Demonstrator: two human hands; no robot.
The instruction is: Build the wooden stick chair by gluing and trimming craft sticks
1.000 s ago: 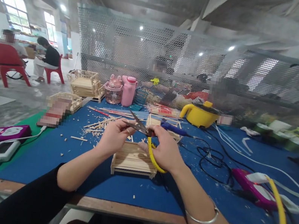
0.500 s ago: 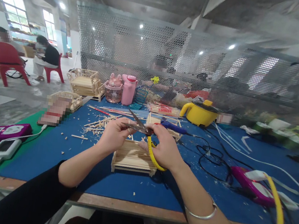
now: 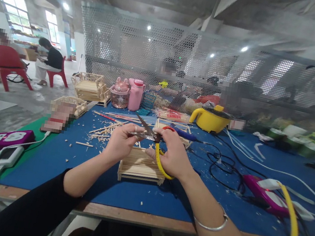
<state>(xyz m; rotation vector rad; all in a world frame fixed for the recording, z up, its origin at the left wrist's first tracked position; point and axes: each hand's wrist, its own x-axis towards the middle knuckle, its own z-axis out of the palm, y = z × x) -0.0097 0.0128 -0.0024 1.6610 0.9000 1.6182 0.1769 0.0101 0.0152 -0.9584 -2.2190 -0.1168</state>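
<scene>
My right hand (image 3: 176, 153) grips a pair of scissors (image 3: 158, 139) with yellow and red handles, its dark blades spread and pointing left. Close to the lower blade, my left hand (image 3: 122, 140) is closed in a pinch. Whatever is between its fingertips is too small to make out. Beneath both hands a small frame of pale wooden sticks (image 3: 140, 167) stands on the blue mat (image 3: 75, 176). Behind the right hand lies a blue-handled tool (image 3: 183, 132) with a dark cord, beside another stick frame (image 3: 187, 142) that is partly hidden.
Loose sticks (image 3: 102, 131) and offcuts lie left of centre. Stacked stick frames (image 3: 88, 87), a pink flask (image 3: 136, 95) and a yellow pot (image 3: 213, 120) stand at the back, before a perforated metal screen (image 3: 145, 47). Purple power strips (image 3: 5, 141) and cables flank the work area.
The scissors' blades are still spread, with a slight shift of the right fingers on the handles. Both hands stay in nearly the same place.
</scene>
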